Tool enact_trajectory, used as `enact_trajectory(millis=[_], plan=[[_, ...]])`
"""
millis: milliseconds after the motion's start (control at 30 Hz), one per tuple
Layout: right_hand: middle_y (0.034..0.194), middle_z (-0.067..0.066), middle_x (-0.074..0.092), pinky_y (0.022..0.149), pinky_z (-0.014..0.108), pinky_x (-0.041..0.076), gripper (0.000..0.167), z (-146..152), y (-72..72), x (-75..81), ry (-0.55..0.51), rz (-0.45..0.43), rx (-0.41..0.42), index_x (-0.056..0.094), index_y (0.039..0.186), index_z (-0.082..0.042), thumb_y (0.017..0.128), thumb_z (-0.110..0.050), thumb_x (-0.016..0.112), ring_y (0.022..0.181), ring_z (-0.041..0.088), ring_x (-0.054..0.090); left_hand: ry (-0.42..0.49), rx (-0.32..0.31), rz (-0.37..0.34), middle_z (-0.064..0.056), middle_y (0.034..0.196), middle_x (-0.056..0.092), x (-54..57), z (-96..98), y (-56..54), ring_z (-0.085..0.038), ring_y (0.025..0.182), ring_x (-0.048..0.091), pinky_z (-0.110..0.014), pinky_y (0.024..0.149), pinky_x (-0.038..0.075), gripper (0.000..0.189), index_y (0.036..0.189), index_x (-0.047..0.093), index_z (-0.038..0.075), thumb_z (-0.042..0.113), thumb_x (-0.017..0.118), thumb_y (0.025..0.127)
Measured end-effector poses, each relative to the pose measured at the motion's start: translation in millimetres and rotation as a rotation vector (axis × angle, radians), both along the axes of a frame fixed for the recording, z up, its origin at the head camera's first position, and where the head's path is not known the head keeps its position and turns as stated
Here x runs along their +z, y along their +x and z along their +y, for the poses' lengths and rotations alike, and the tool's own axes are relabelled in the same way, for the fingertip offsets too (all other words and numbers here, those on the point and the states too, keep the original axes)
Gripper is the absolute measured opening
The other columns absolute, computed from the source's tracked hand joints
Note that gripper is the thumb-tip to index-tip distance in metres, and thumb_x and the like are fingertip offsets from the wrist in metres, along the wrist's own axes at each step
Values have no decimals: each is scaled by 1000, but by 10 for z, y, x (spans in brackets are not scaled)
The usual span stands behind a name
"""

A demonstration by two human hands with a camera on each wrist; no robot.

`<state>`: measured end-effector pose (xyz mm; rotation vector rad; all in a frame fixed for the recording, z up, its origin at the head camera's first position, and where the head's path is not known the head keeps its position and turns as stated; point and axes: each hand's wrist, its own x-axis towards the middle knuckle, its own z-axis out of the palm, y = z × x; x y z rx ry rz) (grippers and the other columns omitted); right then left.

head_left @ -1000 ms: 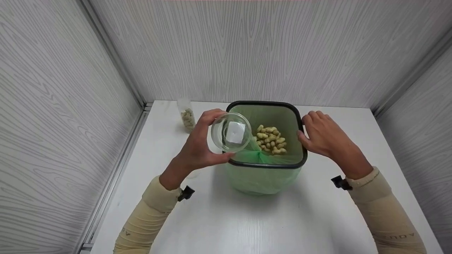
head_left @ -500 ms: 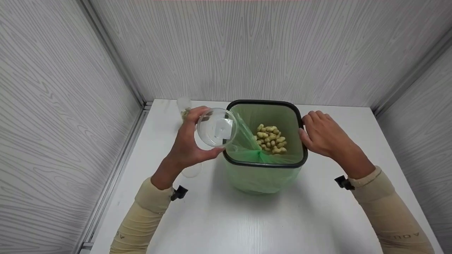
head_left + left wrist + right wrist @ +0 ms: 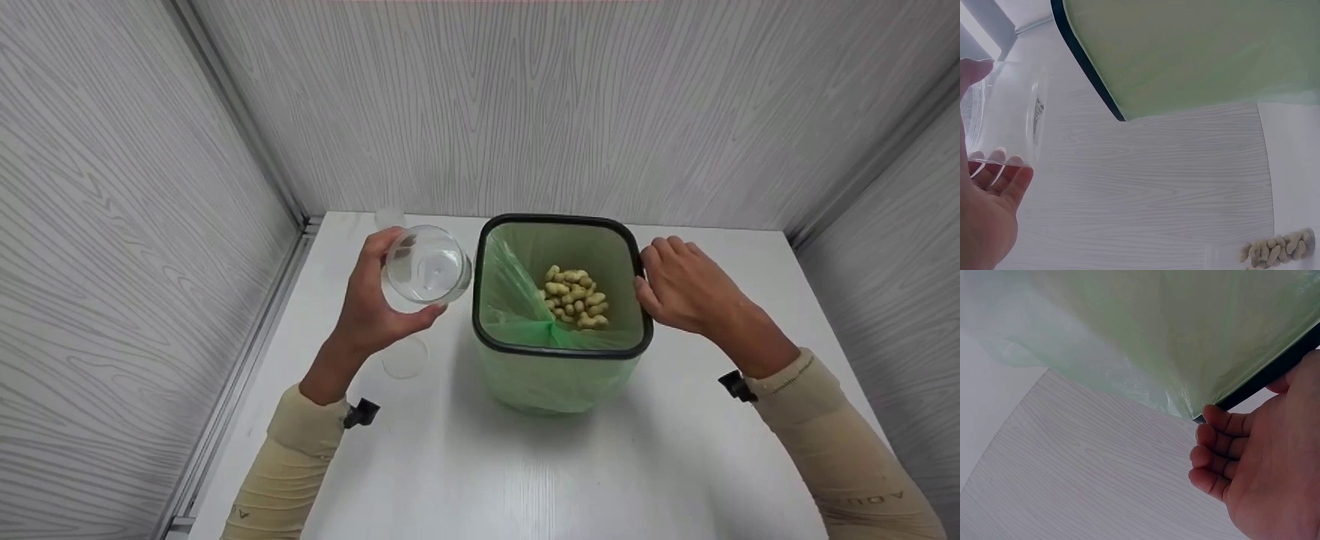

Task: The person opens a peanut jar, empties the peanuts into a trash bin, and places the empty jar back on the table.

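My left hand [image 3: 364,300] grips a clear plastic jar [image 3: 427,266], thumb on one side and fingers round the other. The jar is tilted, left of the bin, and no peanuts show in it. A trash bin [image 3: 555,352] with a black rim and green liner bag stands mid-table. Peanuts [image 3: 577,296] lie in a heap inside it. On the bin's right side my right hand [image 3: 686,289] pinches the rim. In the right wrist view its fingertips [image 3: 1216,417] are at the dark rim, the thumb across from them.
Behind my left hand, a second clear jar [image 3: 389,217] stands mostly hidden; the left wrist view shows peanuts [image 3: 1278,250] in it. A round clear lid [image 3: 405,357] lies on the white table [image 3: 517,480]. Wood-grain panels [image 3: 487,105] enclose the back and both sides.
My left hand has moved the clear jar left, from over the bin's rim to beside the bin. The lid has come into view; the second jar is now more covered. My right hand stays put.
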<state>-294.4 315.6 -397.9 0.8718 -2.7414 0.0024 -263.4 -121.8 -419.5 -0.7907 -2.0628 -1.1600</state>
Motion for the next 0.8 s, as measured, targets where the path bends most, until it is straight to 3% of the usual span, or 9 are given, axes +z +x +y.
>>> enact_trajectory(millis=[233, 533, 800], plan=[[83, 14, 46, 70, 42, 34, 27, 6, -9, -22, -15, -11, 1, 48, 89, 1, 103, -21, 42, 73, 28, 37, 17, 92, -43, -20, 139, 56, -134, -135, -158, -30, 129, 56, -54, 104, 52, 91, 140, 44, -1, 15, 95, 67], [80, 13, 41, 70, 39, 30, 24, 10, 1, -38, -24, -2, 21, 46, 85, 0, 101, -18, 44, 73, 25, 33, 59, 184, -101, -22, 137, 55, -373, -300, -321, -37, 128, 56, -56, 105, 50, 88, 139, 44, -4, 15, 93, 69], [81, 12, 43, 71, 39, 31, 24, 7, -5, -32, -34, -12, 10, 47, 87, 0, 101, -19, 42, 73, 26, 35, 99, 251, -172, -23, 137, 55, -603, -433, -444, -33, 130, 56, -57, 108, 49, 85, 137, 45, -7, 14, 92, 70]])
